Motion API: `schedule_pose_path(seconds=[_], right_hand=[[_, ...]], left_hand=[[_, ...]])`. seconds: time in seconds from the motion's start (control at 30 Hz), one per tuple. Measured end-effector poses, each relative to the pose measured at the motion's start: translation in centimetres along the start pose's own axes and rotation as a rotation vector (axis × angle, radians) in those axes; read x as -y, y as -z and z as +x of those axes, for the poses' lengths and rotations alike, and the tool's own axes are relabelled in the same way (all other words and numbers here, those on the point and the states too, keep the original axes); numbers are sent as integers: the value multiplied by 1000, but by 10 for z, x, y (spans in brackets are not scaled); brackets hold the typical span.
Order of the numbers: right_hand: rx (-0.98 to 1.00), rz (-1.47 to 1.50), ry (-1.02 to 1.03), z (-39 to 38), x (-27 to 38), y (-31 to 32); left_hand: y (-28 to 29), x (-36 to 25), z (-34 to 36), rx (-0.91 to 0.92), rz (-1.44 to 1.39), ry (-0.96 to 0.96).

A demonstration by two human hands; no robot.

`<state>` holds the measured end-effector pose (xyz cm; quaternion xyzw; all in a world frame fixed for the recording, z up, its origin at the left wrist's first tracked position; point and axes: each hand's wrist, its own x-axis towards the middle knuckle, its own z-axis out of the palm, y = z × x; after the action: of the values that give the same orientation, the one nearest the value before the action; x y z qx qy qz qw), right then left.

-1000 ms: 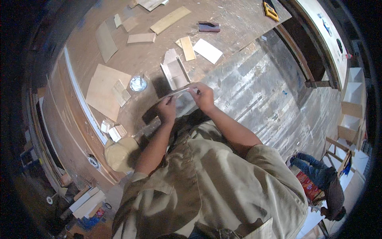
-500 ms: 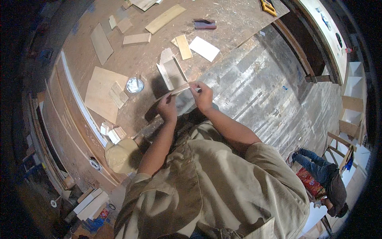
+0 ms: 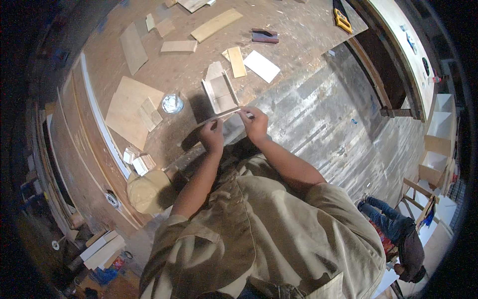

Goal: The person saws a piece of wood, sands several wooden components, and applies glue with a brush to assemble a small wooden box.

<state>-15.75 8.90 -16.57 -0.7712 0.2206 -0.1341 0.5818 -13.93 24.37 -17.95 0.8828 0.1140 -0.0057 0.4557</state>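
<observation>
A small shallow wooden box (image 3: 221, 97) with raised side walls lies at the table's near edge. Along its near end runs a thin wood strip (image 3: 226, 116), pinched at both ends. My left hand (image 3: 213, 135) grips the strip's left end between thumb and fingers. At the other end my right hand (image 3: 255, 124) pinches it, close to the box's near right corner. Beyond the box a pale, rough-ended piece (image 3: 215, 69) sticks out. A clear round container (image 3: 172, 103) with whitish contents stands left of the box.
Loose boards (image 3: 133, 102) and a white rectangular panel (image 3: 262, 66) lie on the brown table (image 3: 199, 60). A yellow-handled saw (image 3: 342, 21) rests far right. Right of the table is a worn grey floor (image 3: 318, 109). Another person (image 3: 398, 224) is at the lower right.
The whole view has shifted slightly, so the table things appear farther right. Both hands keep their pinch on the strip, and the box's near end now sits squarer to it.
</observation>
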Motion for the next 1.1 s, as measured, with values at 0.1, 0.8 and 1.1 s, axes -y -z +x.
schedule_pose_path(seconds=[0.1,0.8,1.1], right_hand=[[43,16,244,-6,11,17],[210,-182,545,13,18,20],[103,-140,298,3,6,7]], left_hand=[[9,-1,-8,-15,9,-43],[-2,7,-4,-37,-229,-233],[-5,5,-3,-81,-231,-192]])
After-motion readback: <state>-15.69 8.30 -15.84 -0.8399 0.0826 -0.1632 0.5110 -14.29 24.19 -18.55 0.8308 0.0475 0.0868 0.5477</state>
